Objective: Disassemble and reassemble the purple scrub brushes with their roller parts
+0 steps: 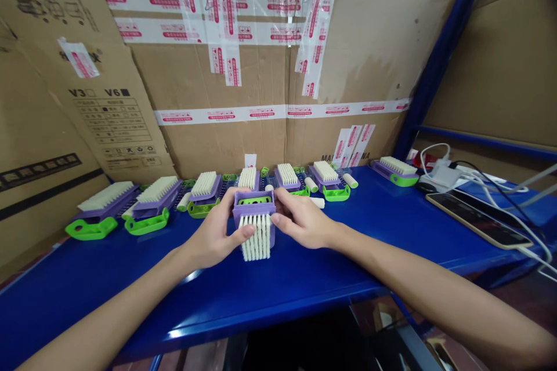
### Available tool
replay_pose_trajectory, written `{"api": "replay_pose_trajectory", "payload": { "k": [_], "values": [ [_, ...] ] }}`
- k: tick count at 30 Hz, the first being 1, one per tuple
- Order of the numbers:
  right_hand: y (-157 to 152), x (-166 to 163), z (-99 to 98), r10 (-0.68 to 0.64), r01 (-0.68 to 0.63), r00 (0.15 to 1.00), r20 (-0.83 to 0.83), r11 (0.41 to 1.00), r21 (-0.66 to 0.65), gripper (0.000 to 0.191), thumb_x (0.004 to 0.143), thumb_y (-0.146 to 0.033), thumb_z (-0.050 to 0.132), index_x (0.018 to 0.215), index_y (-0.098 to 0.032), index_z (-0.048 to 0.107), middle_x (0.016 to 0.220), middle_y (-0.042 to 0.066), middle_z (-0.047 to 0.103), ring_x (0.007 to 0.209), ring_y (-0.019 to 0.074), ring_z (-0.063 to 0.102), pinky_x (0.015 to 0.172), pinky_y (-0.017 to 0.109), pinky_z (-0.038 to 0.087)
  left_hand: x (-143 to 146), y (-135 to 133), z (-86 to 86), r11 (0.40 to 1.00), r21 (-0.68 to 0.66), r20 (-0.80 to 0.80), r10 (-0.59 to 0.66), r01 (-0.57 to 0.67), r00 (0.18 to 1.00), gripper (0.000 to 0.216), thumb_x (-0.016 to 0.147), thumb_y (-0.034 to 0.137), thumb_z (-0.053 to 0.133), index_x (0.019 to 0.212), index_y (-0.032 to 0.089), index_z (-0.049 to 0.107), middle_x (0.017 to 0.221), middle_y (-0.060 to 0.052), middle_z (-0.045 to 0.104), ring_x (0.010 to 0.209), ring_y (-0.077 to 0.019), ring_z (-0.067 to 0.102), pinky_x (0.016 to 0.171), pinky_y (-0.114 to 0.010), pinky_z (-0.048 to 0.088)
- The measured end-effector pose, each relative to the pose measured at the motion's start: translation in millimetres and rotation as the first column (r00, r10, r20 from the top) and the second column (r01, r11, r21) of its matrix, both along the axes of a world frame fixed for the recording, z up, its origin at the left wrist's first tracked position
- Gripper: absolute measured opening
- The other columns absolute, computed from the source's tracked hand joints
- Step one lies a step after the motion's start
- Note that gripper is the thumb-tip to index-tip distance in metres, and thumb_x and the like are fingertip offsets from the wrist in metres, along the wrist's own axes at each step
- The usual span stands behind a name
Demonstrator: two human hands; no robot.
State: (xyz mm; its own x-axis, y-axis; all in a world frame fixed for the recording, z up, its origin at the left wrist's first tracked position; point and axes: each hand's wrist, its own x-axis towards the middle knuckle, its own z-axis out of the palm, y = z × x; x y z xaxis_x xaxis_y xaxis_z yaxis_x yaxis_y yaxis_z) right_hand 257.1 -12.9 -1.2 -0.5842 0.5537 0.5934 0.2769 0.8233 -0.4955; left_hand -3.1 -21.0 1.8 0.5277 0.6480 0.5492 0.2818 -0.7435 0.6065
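Between both hands, above the blue shelf, is a purple brush (254,208) with pale bristles that face me and point downward. A green piece (255,200) shows inside its purple upper end. My left hand (221,225) is closed on the brush's left side, thumb by the bristles. From the right, my right hand (301,215) grips the other side, with its thumb and fingers at the purple edge. Just behind the hands lie more brushes, among them one with its bristles up (287,174). The back of the held brush is hidden.
Several purple brushes with green handles (93,228) lie in a row along the back of the blue shelf (209,295), with white rollers (349,180) among them. At right are a phone (478,219) and tangled cables around a white charger (447,174). Taped cardboard (226,81) walls the back.
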Motion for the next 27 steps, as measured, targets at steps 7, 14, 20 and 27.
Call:
{"api": "replay_pose_trajectory", "payload": {
  "k": [7,14,20,27],
  "values": [
    [-0.2,0.4,-0.4,-0.012,0.011,1.0,0.009,1.0,0.015,0.027,0.11,-0.046,0.051,0.097,-0.024,0.041,0.081,-0.002,0.057,0.066,0.0148,0.049,0.063,0.03,0.037,-2.0,2.0,-1.3,1.0,-0.004,-0.005,0.006,-0.006,1.0,0.063,0.099,0.067,0.066,0.142,0.024,0.048,0.124,-0.01,0.068,0.106,-0.0266,0.069,0.092,-0.039,0.058],
    [0.7,0.9,-3.2,-0.003,0.002,1.0,-0.014,1.0,-0.013,0.037,0.101,-0.051,0.067,0.097,-0.025,0.042,0.078,-0.004,0.054,0.064,0.0137,0.049,0.059,0.028,0.035,-2.7,2.2,-0.5,1.0,0.004,-0.03,0.021,-0.021,0.999,0.063,0.097,0.061,0.071,0.142,0.024,0.048,0.124,-0.01,0.069,0.106,-0.0273,0.07,0.091,-0.041,0.059],
    [0.0,-0.2,-4.3,-0.01,0.009,0.998,-0.055,1.0,-0.017,0.039,0.098,-0.053,0.071,0.102,-0.024,0.046,0.078,-0.005,0.054,0.064,0.0134,0.048,0.059,0.028,0.035,-0.8,1.8,0.8,1.0,0.0,-0.041,0.017,-0.017,0.999,0.064,0.095,0.056,0.075,0.143,0.025,0.047,0.129,-0.011,0.067,0.11,-0.0282,0.07,0.094,-0.042,0.059],
    [-3.9,-1.7,-2.0,-0.039,0.034,0.993,-0.112,0.998,-0.044,0.035,0.102,-0.053,0.067,0.098,-0.024,0.049,0.076,-0.005,0.055,0.062,0.0128,0.048,0.059,0.028,0.035,1.3,-0.6,0.7,0.999,-0.026,-0.045,0.026,-0.028,0.999,0.069,0.09,0.054,0.081,0.143,0.025,0.047,0.133,-0.013,0.065,0.113,-0.0315,0.07,0.095,-0.046,0.06]
  ]
}}
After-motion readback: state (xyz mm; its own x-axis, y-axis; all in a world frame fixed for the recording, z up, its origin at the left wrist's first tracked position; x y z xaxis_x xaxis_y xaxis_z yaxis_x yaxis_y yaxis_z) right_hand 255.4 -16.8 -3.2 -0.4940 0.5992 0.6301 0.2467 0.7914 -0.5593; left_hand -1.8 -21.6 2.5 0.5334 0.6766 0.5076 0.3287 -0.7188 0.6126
